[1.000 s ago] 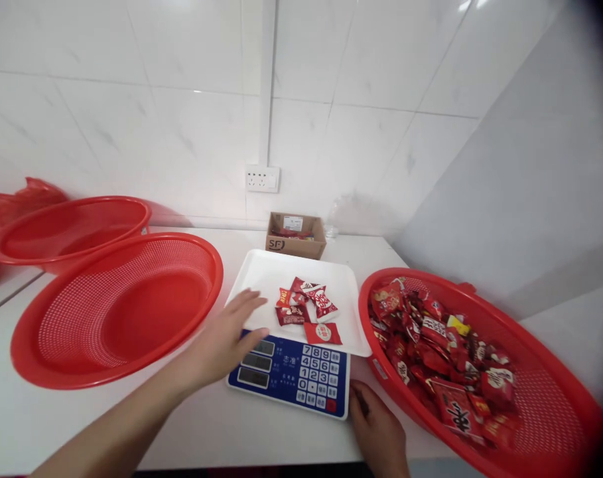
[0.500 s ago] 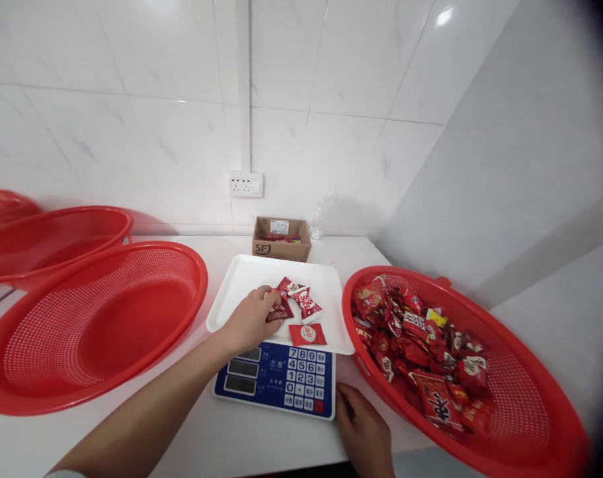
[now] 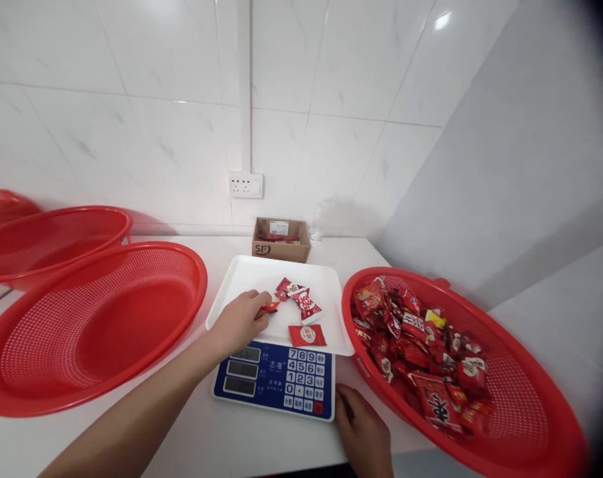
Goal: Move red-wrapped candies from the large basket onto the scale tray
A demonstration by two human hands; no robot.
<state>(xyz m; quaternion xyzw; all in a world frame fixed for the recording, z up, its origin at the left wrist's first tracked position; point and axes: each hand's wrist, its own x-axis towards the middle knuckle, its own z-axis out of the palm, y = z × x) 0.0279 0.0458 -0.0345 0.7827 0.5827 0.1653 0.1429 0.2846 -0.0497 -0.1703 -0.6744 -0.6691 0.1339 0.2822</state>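
Observation:
My left hand (image 3: 244, 318) is closed on a red-wrapped candy (image 3: 270, 307) over the left part of the white weighing tray (image 3: 241, 272). To its right on the tray lie a dark red candy (image 3: 283, 289), a red and white candy (image 3: 306, 304) and a flat red packet (image 3: 307, 335). Beneath the tray's front edge shows the blue keypad panel of the scale (image 3: 276, 382). My right hand (image 3: 363, 428) rests curled on the table against the scale's right front corner. Its fingertips are partly hidden, and I cannot make out anything inside.
On the right stands a red basket (image 3: 525, 398) heaped with red-wrapped snacks (image 3: 420, 338). A red perforated basket (image 3: 182, 255) stands at left, another red basket (image 3: 82, 212) behind it. A small cardboard box (image 3: 286, 251) with packets sits behind the tray, near the wall socket (image 3: 246, 185).
My left hand has moved a little left across the tray, taking red-wrapped candy away from the others, which stay in place. My right hand has not moved.

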